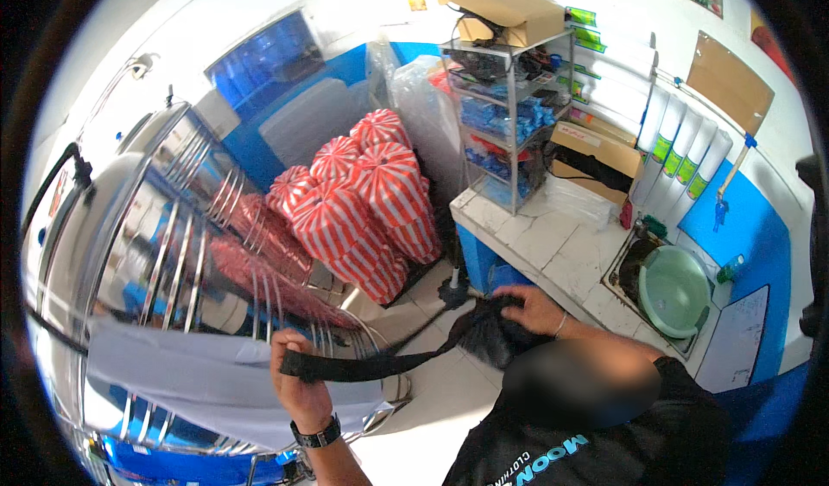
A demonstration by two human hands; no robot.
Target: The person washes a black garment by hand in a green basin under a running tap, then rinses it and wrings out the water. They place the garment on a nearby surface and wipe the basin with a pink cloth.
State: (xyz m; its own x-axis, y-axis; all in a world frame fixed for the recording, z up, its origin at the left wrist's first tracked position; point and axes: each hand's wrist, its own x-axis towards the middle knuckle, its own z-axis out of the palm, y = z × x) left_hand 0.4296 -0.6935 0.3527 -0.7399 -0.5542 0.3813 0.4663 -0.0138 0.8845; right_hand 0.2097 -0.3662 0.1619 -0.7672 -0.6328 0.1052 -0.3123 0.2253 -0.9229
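A dark fabric piece with a long, wide band [371, 367] stretches between my two hands at waist height. I cannot make out whether it is an apron, a bag or something else. My left hand [298, 374], with a black watch at its wrist, is closed round the free end of the band. My right hand [533, 312], with a thin bracelet, grips the bunched black fabric [492, 335] from above. A thinner dark strip [414, 335] runs between them behind the band. The fabric's far side is hidden in its folds.
At the left stands a chrome rack [177, 261] draped with a pale sheet [199, 374]. Red-and-white striped bundles [354, 214] are stacked ahead. A metal shelf [511, 132] stands on the tiled counter [553, 249] at right, near a sink holding a green basin [678, 287].
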